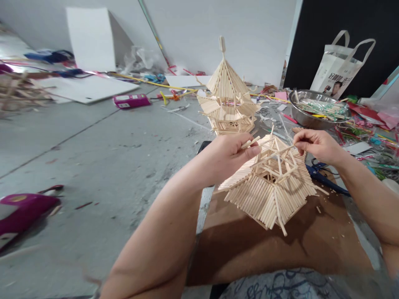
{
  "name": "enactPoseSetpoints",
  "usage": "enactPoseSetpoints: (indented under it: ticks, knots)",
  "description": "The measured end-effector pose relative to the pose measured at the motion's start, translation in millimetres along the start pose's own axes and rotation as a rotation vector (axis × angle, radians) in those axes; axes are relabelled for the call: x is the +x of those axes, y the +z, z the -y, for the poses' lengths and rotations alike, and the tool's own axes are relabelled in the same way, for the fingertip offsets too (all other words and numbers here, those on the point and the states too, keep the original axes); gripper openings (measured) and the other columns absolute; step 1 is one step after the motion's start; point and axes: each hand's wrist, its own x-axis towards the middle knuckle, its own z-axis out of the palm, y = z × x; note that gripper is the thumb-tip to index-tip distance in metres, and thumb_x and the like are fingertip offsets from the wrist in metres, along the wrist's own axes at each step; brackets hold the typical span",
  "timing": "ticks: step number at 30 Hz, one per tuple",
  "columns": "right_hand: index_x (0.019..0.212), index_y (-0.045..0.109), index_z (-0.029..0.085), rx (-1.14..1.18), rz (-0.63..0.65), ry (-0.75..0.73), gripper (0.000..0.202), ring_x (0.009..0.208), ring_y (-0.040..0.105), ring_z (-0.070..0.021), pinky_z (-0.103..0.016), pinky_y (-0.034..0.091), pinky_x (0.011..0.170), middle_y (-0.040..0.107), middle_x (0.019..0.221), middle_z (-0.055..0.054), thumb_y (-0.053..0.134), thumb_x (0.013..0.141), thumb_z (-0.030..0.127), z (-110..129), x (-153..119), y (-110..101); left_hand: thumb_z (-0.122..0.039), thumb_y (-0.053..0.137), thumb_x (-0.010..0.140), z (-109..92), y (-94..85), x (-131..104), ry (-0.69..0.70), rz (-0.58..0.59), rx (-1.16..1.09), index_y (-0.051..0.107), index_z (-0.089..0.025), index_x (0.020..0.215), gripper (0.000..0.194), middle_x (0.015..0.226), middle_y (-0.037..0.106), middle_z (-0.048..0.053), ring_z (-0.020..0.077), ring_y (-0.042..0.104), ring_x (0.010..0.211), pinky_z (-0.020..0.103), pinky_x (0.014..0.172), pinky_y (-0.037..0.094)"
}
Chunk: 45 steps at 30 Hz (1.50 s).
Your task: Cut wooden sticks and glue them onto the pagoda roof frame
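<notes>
A pagoda roof section of pale wooden sticks (258,198) rests on a brown board (249,253), with an open stick frame on top. My left hand (232,153) is closed around a few short sticks (250,142) at the roof's upper left. At the upper right of the frame, my right hand (316,145) pinches the end of a thin stick (288,148). Whether that stick touches the frame is unclear. Behind both hands stands a taller stick pagoda (226,87) with a pointed roof.
Blue-handled pliers (330,182) lie right of the roof section. A metal bowl (311,120) of wrapped sticks and a white bag (335,68) stand at back right, amid scraps. Magenta packages (131,101) lie on the grey floor (102,166) at left.
</notes>
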Motion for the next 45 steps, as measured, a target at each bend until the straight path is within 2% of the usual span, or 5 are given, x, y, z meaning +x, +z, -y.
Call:
enactPoseSetpoints:
  ticks: [10,19,33,45]
  knots:
    - [0.07,0.056,0.019,-0.023,0.015,-0.016,0.013,0.052,0.048,-0.0088,-0.026,0.042,0.054,0.05,0.057,0.003,0.06,0.071,0.031,-3.8,1.0,-1.8,-0.034,0.039,0.081,-0.4,-0.1,0.0,-0.024,0.008,-0.016,0.037,-0.019,0.06,0.026,0.057,0.033,-0.002,0.0103,0.031,0.054,0.024,0.05,0.026]
    - [0.07,0.055,0.019,-0.044,0.021,-0.075,0.006,0.054,0.049,-0.0092,-0.026,0.043,0.055,0.05,0.056,0.003,0.057,0.074,0.024,-5.1,2.0,-2.2,-0.034,0.038,0.082,-0.2,0.2,0.1,-0.023,0.013,-0.001,0.036,-0.019,0.06,0.026,0.056,0.032,-0.003,0.0101,0.03,0.054,0.024,0.049,0.025]
    - [0.071,0.055,0.018,-0.101,0.02,-0.093,0.011,0.055,0.049,-0.009,-0.026,0.045,0.056,0.051,0.056,0.003,0.057,0.075,0.028,-3.2,2.5,-1.5,-0.033,0.038,0.082,-0.5,-0.8,0.1,-0.041,0.035,0.001,0.035,-0.019,0.061,0.025,0.057,0.031,-0.003,0.01,0.03,0.055,0.024,0.051,0.026]
    - [0.071,0.055,0.017,-0.09,0.026,-0.097,0.006,0.053,0.049,-0.0073,-0.024,0.044,0.055,0.051,0.058,0.004,0.057,0.074,0.022,-1.9,2.7,-1.1,-0.035,0.038,0.081,1.4,-0.9,-0.3,-0.053,0.029,0.005,0.036,-0.019,0.061,0.026,0.058,0.034,-0.002,0.0106,0.032,0.055,0.026,0.052,0.026]
